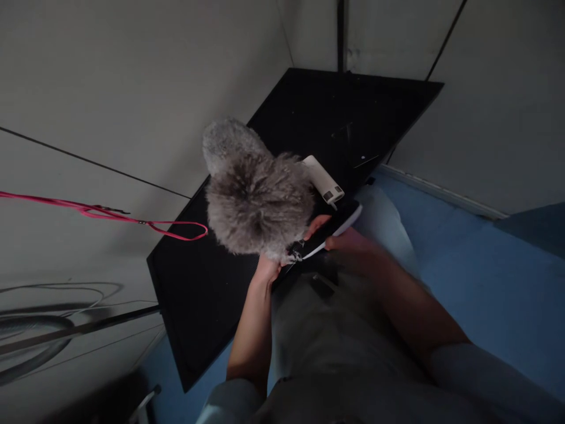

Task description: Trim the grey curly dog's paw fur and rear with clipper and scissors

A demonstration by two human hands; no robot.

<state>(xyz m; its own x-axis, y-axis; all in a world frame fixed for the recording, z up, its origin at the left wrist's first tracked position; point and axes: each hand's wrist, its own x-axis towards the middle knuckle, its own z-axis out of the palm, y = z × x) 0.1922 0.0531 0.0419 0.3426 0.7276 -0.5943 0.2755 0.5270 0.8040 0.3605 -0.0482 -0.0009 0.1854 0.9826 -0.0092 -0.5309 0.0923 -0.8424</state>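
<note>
A small grey dog [260, 203] with fluffy fur is on the black table [198, 300], seen from above, its head covering part of my left hand. My left hand [268, 268] reaches in under the fur by the dog's paw [293, 254]; some fingers show farther right, curled, and the grip itself is mostly hidden. In my right hand [342, 240] is a long black-and-white handheld tool [338, 227], possibly a hair clipper. Its narrow end lies close to the paw; I cannot tell whether they touch.
A cream cylindrical device [323, 179] lies on the table beside the dog. From the left hangs a pink-red leash [176, 231] with a loop near the dog. Pale walls stand behind the table, and the floor [463, 253] is blue. Coiled hoses [39, 324] are at the left.
</note>
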